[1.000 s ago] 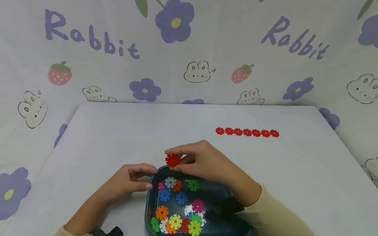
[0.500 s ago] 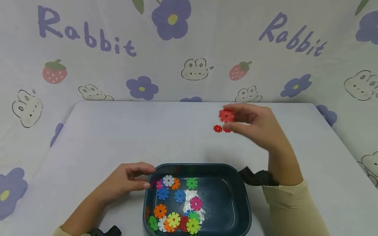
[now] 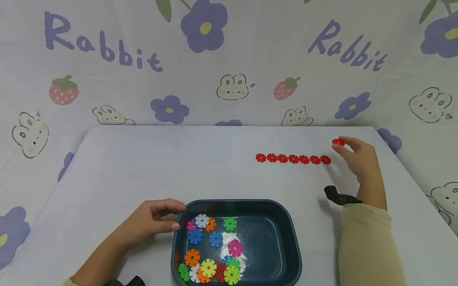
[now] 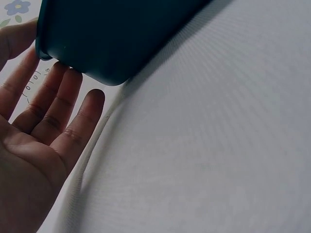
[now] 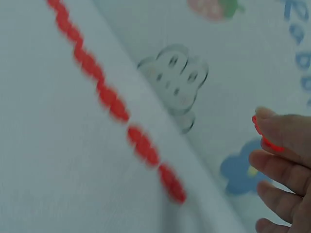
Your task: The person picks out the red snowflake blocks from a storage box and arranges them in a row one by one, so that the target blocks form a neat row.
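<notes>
My right hand (image 3: 361, 159) pinches a red notched plastic disc (image 3: 338, 142) between thumb and fingertips, above the table at the right end of a row of red discs (image 3: 293, 159). In the right wrist view the red disc (image 5: 267, 136) shows as a thin edge by the thumb, the other fingers loosely bent below. My left hand (image 3: 159, 216) is at the left corner of a dark teal tray (image 3: 264, 246), its relaxed fingertips at the rim. The left wrist view shows the fingers (image 4: 73, 131) fairly straight against the tray's outer wall (image 4: 107, 43).
Inside the tray, several notched discs lie mostly on the left side, among them a blue disc (image 3: 216, 239), an orange disc (image 3: 192, 257) and a pink disc (image 3: 235, 248). A patterned cloth (image 3: 136, 87) hangs behind the white table (image 3: 150, 159).
My right hand has carried the red disc from above the tray's far edge, over the row, to beyond its right end. The left hand has stayed at the tray's corner.
</notes>
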`<state>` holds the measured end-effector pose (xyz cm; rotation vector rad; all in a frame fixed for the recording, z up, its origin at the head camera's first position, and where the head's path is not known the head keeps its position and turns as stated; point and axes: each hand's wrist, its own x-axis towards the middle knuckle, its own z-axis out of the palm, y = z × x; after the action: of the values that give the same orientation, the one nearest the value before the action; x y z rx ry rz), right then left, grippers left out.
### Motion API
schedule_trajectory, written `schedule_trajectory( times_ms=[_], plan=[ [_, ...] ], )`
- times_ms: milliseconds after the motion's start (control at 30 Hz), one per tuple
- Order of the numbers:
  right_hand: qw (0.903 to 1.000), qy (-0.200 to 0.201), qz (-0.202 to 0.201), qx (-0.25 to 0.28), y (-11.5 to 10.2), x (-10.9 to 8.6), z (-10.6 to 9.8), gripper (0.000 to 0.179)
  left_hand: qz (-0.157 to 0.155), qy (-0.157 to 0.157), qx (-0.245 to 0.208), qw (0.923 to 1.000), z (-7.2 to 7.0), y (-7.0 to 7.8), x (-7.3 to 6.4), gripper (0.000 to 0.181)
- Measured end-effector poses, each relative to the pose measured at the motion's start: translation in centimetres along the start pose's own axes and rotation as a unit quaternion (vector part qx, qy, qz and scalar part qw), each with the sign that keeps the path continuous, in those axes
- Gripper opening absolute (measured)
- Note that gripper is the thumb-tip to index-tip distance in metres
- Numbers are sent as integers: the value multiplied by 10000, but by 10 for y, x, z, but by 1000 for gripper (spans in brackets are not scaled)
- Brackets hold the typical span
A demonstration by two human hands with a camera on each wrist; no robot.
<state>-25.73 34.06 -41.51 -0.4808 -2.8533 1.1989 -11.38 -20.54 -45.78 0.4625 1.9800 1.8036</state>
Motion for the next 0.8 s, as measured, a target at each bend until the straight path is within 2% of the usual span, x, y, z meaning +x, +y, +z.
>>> schedule_trajectory(
  times_ms=[133, 233, 600, 800],
  plan=[
    [9975, -136, 681, -135, 29, 14, 8, 78, 1, 18, 30, 10000, 0, 0, -1, 32],
    [9956, -217, 865, -299, 35, 16, 11, 77, 27, 38, 86, 10000, 0, 1, -2, 32],
    [9972, -265, 348, -605, 42, 16, 20, 67, 46, 71, 89, 9999, 0, 1, -2, 32],
    [9973, -230, 395, -578, 41, 15, 20, 64, 57, 24, 5, 10000, -1, 1, -2, 35]
  ],
)
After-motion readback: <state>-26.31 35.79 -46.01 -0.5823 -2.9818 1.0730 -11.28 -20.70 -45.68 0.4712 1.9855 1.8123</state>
